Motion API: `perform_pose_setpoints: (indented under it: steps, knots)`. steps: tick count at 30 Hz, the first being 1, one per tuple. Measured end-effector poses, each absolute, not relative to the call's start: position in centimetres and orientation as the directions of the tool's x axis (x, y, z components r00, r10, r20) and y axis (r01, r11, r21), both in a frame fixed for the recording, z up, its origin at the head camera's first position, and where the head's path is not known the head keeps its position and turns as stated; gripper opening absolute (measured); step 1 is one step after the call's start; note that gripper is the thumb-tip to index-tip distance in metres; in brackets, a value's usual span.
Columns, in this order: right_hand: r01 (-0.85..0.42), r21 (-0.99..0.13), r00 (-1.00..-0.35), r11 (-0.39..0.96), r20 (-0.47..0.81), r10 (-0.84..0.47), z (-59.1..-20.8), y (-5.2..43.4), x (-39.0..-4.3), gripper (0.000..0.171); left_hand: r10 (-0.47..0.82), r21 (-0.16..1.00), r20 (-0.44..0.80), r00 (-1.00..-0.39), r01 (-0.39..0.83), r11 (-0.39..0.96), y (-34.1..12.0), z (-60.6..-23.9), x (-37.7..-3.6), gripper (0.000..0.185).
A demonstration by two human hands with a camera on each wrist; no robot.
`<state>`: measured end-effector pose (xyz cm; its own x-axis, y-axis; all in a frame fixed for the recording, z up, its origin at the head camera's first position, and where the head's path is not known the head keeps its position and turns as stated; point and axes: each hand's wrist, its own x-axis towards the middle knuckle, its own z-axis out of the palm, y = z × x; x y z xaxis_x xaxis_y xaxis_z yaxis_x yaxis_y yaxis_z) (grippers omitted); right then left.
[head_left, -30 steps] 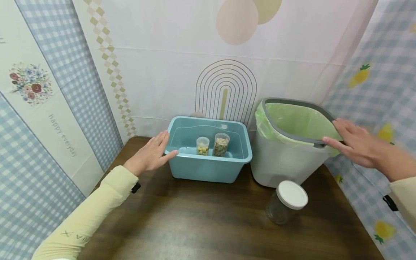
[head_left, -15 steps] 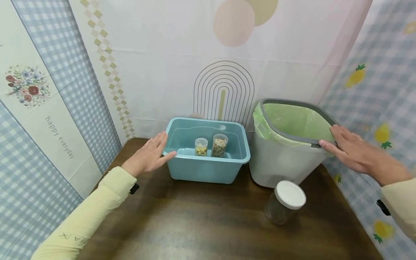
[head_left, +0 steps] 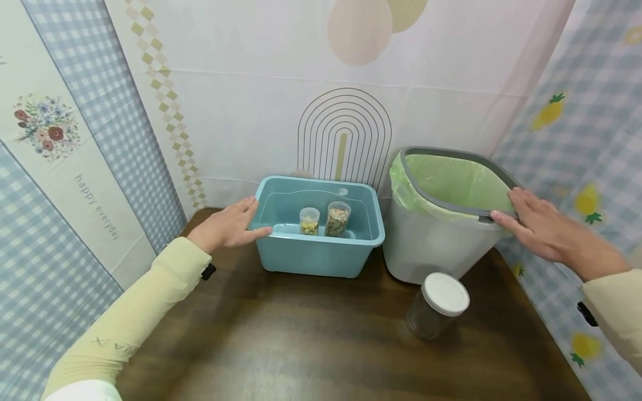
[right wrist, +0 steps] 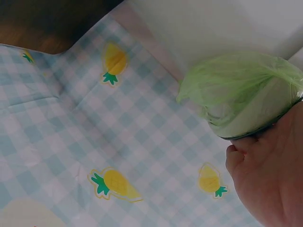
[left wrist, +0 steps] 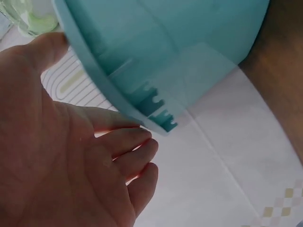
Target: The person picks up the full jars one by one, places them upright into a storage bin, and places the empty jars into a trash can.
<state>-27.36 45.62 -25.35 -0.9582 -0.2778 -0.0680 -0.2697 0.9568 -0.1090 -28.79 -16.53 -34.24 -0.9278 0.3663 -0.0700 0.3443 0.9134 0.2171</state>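
Observation:
My left hand (head_left: pixel 228 224) lies at the left rim of a teal plastic basin (head_left: pixel 311 257), its fingers extended and thumb toward the front edge. The left wrist view shows thumb and fingertips right at the basin's lip. Inside the basin stand two small clear cups, one with yellow pieces (head_left: pixel 309 227), the other with pale and greenish-brown pieces (head_left: pixel 336 220). My right hand (head_left: pixel 546 231) rests at the right front of a trash bin's grey rim ring (head_left: pixel 451 207), fingers mostly straight. A light green bag (head_left: pixel 456 181) lines the whitish bin (head_left: pixel 426 242).
In front of the bin, a clear jar with a white lid (head_left: pixel 445 293) stands on the dark wooden table (head_left: pixel 301 340). A white printed cloth (head_left: pixel 241 122) hangs behind. Blue checked cloths close in the left and right sides.
The head view has shifted slightly. Both hands keep their places at the basin and bin rims, and the cups and jar stay put.

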Motion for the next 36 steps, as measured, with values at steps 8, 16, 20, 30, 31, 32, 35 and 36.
perform_pose_setpoints:
  steps: [8,16,20,30,31,32,35,36]
  knots:
    - [-0.27,-0.113,-0.957,0.956,-0.078,-0.28,-25.2,45.7,-27.5,0.087,0.451,0.293,-0.073,-0.889,0.413,0.862,-14.4,-32.3,-28.9,0.097]
    - [-0.275,-0.118,-0.955,0.954,-0.079,-0.285,-25.3,45.9,-27.7,0.087,0.555,0.308,-0.042,-0.831,0.518,0.798,-10.0,-30.3,-28.8,0.101]
    - [-0.275,-0.119,-0.955,0.954,-0.082,-0.285,-25.3,45.9,-27.7,0.087,0.604,0.328,0.002,-0.797,0.571,0.752,-7.7,-30.1,-29.0,0.099]
    - [-0.265,-0.123,-0.956,0.956,-0.093,-0.277,-25.3,46.0,-27.4,0.086,0.726,0.367,0.106,-0.68,0.705,0.607,-1.4,-30.1,-28.8,0.096]
    - [-0.266,-0.123,-0.956,0.956,-0.095,-0.278,-25.2,46.0,-27.4,0.086,0.735,0.369,0.112,-0.669,0.715,0.594,-0.7,-30.2,-28.7,0.095]
    - [-0.267,-0.123,-0.955,0.956,-0.096,-0.279,-25.2,46.0,-27.4,0.086,0.744,0.369,0.116,-0.658,0.724,0.583,-0.1,-30.3,-28.6,0.094]
    - [-0.27,-0.124,-0.954,0.955,-0.098,-0.282,-25.1,46.0,-27.3,0.086,0.769,0.379,0.109,-0.63,0.742,0.554,1.7,-30.5,-28.3,0.093]
    - [-0.269,-0.127,-0.954,0.955,-0.099,-0.282,-25.0,45.9,-27.3,0.086,0.777,0.383,0.107,-0.62,0.747,0.543,2.2,-30.6,-28.2,0.093]
